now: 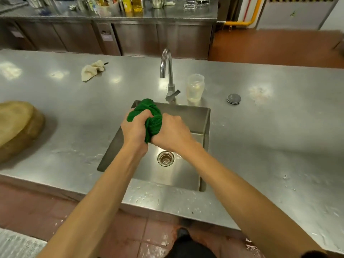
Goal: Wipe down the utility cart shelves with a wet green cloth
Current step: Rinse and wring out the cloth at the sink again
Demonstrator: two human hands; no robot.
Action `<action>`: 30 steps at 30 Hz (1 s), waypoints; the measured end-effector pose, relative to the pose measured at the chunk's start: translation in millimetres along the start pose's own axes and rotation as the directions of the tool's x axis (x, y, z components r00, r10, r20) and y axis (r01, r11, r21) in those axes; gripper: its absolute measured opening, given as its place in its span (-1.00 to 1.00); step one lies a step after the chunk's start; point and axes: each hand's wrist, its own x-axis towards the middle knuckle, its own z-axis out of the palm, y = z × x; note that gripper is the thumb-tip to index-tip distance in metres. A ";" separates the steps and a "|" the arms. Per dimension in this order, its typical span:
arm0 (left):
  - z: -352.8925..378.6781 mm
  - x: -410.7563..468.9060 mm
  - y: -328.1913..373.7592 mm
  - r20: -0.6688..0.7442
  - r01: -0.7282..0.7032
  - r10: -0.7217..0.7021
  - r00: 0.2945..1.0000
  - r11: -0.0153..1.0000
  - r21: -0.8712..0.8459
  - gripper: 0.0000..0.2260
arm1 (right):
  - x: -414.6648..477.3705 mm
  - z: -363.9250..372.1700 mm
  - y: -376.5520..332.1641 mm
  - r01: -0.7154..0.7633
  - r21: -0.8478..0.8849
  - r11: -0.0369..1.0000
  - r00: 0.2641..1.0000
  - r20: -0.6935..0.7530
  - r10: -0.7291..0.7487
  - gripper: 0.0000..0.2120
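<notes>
- We look down on a long stainless steel worktop (260, 127) that runs across the whole view, its surface spotted with water near the front edge.
- Behind it we see a second steel counter (167, 17) with cabinet doors below and bottles and metal pots on top, too blurred for us to name further.
- A thick round wooden chopping block (16, 125) sits on the worktop at far left.
- A square sink (186, 116) is set into the worktop in the middle; both forearms reach over it.
- The left hand (134, 129) and the right hand (172, 134) are held close together above the basin, both fists clenched round the cloth.
- The green cloth (150, 116) is bunched up between the two hands. One end bulges above the left fist toward the sink's back left corner, a twisted middle part shows in the gap between the fists, and the rest is buried in the right fist.
- A curved faucet (166, 71) stands behind the sink, its lever pointing right.
- A clear plastic jar (195, 88) stands upright just right of the faucet.
- A crumpled beige rag (92, 70) lies on the worktop well left of the faucet.
- A round drain strainer (165, 158) sits in the sink floor, below the wrists.
- A dark round sink plug (233, 98) lies on the worktop right of the jar.
</notes>
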 end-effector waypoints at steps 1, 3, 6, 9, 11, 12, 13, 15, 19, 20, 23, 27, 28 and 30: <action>9.3 10.2 2.7 -0.005 -0.033 0.033 0.999 0.999 0.033 -0.77 | 14.2 -4.3 3.9 -0.003 0.066 0.998 0.999 0.047 0.000 -0.81; 28.1 27.5 6.3 0.013 -0.085 0.084 0.996 0.991 0.107 -0.86 | 36.1 -14.7 12.3 0.008 0.212 0.977 0.992 0.118 -0.034 -0.84; 51.0 44.8 7.7 0.094 -0.173 0.157 0.983 0.964 0.202 -0.83 | 55.9 -27.2 27.7 -0.096 0.472 0.876 0.972 0.234 -0.020 -0.87; 64.5 56.9 2.9 0.168 -0.251 0.208 0.964 0.920 0.302 -0.77 | 69.0 -30.1 48.6 -0.277 0.543 0.793 0.892 0.453 0.001 -0.89; 69.2 63.8 -2.3 0.212 -0.262 0.196 0.957 0.898 0.354 -0.76 | 78.9 -27.2 62.2 -0.375 0.580 0.723 0.815 0.578 -0.040 -0.78; 70.6 67.0 -4.3 0.227 -0.258 0.183 0.956 0.895 0.364 -0.76 | 82.9 -25.4 66.7 -0.412 0.593 0.692 0.782 0.619 -0.064 -0.77; 71.4 70.9 -6.7 0.235 -0.249 0.170 0.957 0.898 0.363 -0.76 | 85.8 -23.3 69.8 -0.427 0.597 0.679 0.770 0.634 -0.073 -0.83; 73.7 77.4 -10.3 0.221 -0.217 0.145 0.964 0.913 0.346 -0.76 | 89.7 -17.7 73.7 -0.420 0.598 0.683 0.795 0.606 -0.041 -0.95; 78.6 88.7 -17.2 0.019 -0.083 0.081 0.997 0.976 0.203 -0.80 | 95.8 -7.1 71.5 -0.279 0.515 0.810 0.899 0.437 0.032 -0.74; 77.4 94.2 -20.2 -0.061 -0.020 0.028 0.998 0.993 0.117 -0.82 | 95.4 -4.5 70.5 -0.245 0.476 0.844 0.927 0.369 0.061 -0.55; 68.1 110.4 -26.7 -0.174 0.192 -0.225 0.959 0.963 -0.191 -0.70 | 78.8 5.4 70.6 -0.046 0.265 0.963 0.996 -0.060 0.064 -0.08; 58.7 110.9 -33.0 -0.082 0.401 -0.423 0.903 0.895 -0.197 -0.63 | 51.9 32.4 71.9 0.228 -0.103 0.968 0.949 -0.200 -0.245 -0.05; 60.1 105.5 -34.6 -0.046 0.432 -0.445 0.895 0.886 -0.167 -0.62 | 52.7 37.5 74.1 0.208 -0.170 0.963 0.952 -0.190 -0.239 0.01; 63.4 94.0 -39.3 0.026 0.471 -0.471 0.882 0.875 -0.108 -0.46 | 62.8 39.6 77.9 0.105 -0.222 0.969 0.962 -0.225 -0.155 0.07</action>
